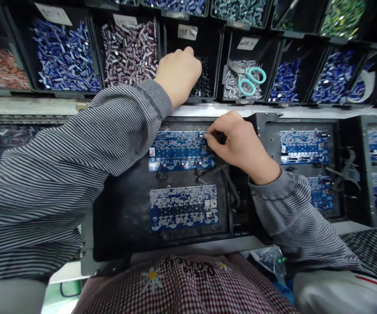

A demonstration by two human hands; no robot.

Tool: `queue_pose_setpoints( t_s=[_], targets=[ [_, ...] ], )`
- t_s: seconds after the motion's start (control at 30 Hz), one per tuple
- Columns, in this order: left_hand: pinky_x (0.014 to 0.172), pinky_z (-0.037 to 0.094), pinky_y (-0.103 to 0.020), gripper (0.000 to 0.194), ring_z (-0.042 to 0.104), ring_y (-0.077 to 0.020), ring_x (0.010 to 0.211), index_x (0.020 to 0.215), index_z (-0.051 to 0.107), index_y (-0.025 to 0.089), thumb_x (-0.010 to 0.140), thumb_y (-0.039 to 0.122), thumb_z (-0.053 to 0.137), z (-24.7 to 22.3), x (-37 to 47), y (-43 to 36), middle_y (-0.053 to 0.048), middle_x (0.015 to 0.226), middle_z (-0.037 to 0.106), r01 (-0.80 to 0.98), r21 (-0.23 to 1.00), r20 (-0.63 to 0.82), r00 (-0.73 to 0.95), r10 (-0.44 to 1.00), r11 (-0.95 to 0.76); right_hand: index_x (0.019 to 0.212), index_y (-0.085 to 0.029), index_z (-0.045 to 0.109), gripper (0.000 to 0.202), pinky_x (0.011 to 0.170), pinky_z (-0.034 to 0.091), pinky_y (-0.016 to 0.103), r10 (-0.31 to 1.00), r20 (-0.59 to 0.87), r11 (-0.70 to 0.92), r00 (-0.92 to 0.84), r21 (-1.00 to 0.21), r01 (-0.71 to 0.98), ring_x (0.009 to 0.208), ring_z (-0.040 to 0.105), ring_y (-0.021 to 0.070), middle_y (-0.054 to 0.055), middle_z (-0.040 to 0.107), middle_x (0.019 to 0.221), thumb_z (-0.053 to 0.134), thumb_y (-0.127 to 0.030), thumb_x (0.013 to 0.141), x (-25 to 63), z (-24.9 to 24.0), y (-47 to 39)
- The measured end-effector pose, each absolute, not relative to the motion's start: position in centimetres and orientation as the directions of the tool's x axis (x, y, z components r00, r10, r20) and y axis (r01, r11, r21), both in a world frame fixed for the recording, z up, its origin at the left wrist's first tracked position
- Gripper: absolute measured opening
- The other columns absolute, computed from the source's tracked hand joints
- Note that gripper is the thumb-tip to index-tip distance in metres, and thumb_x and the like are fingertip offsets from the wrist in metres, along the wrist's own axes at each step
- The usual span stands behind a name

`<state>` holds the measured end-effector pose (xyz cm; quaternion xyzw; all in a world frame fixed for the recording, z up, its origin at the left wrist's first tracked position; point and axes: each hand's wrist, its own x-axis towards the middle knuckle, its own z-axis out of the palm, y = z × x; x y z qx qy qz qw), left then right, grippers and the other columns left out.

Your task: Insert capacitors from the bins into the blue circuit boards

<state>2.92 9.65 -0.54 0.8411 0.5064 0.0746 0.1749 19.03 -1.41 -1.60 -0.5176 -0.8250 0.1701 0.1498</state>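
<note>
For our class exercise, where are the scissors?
In the head view, the scissors lie right of top centre, on pale components, right of the left hand.

Scissors with turquoise plastic handles (247,76): one pair. Open black plastic parts bins (208,43), lower row: four left of the scissors, one beneath them, at least three to their right. White paper labels (247,43), same row: four left, one above. Black rectangular trays (123,209): one below-left, two below-right. Blue printed circuit boards (184,207): two showing per tray, six altogether. Bare hands: two; left hand (179,75) left of scissors, right hand (240,141) below.
</note>
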Motion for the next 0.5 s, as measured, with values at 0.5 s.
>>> queue_pose_setpoints(
  t_s=[0.5],
  targets=[
    [0.080, 0.046, -0.033, 0.015, 0.061, -0.0180, 0.080, 0.087, 0.070, 0.008, 0.082, 0.013, 0.057, 1.8, 2.1, 5.0, -0.009, 0.084, 0.067, 0.601, 0.749, -0.052, 0.471, 0.880, -0.277, 0.095, -0.024, 0.064, 0.015, 0.083, 0.044, 0.039, 0.904, 0.383, 0.387, -0.193, -0.534, 0.752, 0.089, 0.057, 0.0211, 0.004, 0.067, 0.088, 0.055, -0.034, 0.088, 19.1, -0.6, -1.9]
  ],
)
